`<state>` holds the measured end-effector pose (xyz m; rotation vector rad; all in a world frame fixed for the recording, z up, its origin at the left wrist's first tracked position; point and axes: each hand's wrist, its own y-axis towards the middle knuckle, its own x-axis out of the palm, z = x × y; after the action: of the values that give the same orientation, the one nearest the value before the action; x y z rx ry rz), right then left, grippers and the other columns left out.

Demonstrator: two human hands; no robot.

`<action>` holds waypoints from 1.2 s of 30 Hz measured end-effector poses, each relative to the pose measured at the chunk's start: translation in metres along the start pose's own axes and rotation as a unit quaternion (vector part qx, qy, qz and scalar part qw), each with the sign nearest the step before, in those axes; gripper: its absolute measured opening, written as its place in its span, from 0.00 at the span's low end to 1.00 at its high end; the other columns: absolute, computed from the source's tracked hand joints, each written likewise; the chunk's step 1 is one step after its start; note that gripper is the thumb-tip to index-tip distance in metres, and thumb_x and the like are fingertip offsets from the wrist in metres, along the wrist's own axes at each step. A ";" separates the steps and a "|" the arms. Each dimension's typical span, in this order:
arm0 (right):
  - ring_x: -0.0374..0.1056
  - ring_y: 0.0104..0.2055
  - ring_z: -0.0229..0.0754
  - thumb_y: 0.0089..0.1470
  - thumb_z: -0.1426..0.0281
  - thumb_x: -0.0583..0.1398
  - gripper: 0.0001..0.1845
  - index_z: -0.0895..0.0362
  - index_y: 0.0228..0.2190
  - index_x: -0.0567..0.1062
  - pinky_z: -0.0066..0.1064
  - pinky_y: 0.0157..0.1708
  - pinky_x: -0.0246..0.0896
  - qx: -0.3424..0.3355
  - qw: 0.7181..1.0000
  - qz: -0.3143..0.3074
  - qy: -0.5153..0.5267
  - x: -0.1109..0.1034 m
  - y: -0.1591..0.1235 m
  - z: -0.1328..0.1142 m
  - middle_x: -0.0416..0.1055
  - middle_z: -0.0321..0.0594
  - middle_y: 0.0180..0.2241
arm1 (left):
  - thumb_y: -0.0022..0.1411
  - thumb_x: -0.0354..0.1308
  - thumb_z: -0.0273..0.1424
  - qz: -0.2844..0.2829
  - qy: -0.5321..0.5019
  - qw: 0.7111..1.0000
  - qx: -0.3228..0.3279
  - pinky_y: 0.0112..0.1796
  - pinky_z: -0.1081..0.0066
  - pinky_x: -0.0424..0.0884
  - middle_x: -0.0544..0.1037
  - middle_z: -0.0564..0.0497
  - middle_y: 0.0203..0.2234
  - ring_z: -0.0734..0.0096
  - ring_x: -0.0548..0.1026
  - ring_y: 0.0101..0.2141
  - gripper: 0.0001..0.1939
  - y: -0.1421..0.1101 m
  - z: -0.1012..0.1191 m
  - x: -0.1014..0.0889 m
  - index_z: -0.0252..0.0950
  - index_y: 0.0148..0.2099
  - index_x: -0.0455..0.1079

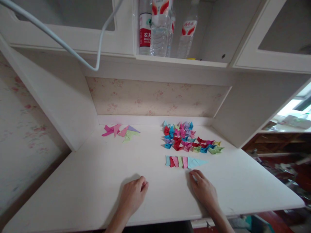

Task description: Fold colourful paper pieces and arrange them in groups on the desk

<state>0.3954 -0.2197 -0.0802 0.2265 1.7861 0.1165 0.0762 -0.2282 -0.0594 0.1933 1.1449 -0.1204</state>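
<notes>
Pale-blue paper (197,162) ends the row (175,161), just beyond your right hand (202,187), whose grip I can't tell; your left hand (134,191) is curled closed, well apart. You seem between handlings; lifting paper would want a light pinch.

- Row of folded papers (185,162) on worktop (97,181)
- Right hand (204,191) just in front of row
- Left hand (133,194), curled, left of row
- Colourful origami (178,141) behind row

On the bench (92,178), a pile (123,131) lies back left and a cluster (185,139) back right, a row (185,162) before it, left hand (134,193) and right hand (203,191) in front; bottles (159,35) on shelf (206,63) above.
</notes>
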 end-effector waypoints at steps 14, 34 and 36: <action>0.73 0.40 0.42 0.59 0.63 0.47 0.18 0.47 0.44 0.73 0.30 0.32 0.62 -0.003 1.000 -0.025 0.018 0.011 0.004 0.016 0.68 0.36 0.54 | 0.65 0.48 0.34 0.008 -0.017 1.000 -0.004 0.27 0.72 0.55 0.78 0.56 0.24 0.73 0.74 0.26 0.11 0.000 0.001 0.000 0.40 0.31 0.67; 0.71 0.42 0.38 0.56 0.65 0.54 0.15 0.51 0.41 0.77 0.27 0.43 0.64 -0.282 0.902 -0.238 0.222 0.029 0.171 -0.295 0.76 0.34 0.43 | 0.64 0.50 0.33 0.007 -0.108 0.990 -0.088 0.26 0.76 0.56 0.76 0.57 0.22 0.77 0.71 0.24 0.09 0.015 -0.009 0.004 0.40 0.33 0.68; 0.71 0.45 0.42 0.54 0.64 0.56 0.16 0.52 0.44 0.76 0.30 0.44 0.64 -0.280 0.907 -0.252 0.191 0.053 0.183 -0.331 0.75 0.38 0.46 | 0.64 0.49 0.34 0.001 -0.110 0.990 -0.090 0.26 0.76 0.57 0.76 0.57 0.22 0.76 0.72 0.24 0.10 0.017 -0.010 0.005 0.40 0.33 0.69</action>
<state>0.0788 -0.0150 -0.0191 -0.7134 2.0566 0.3107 0.0730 -0.2098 -0.0664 0.0202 0.9302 -0.0340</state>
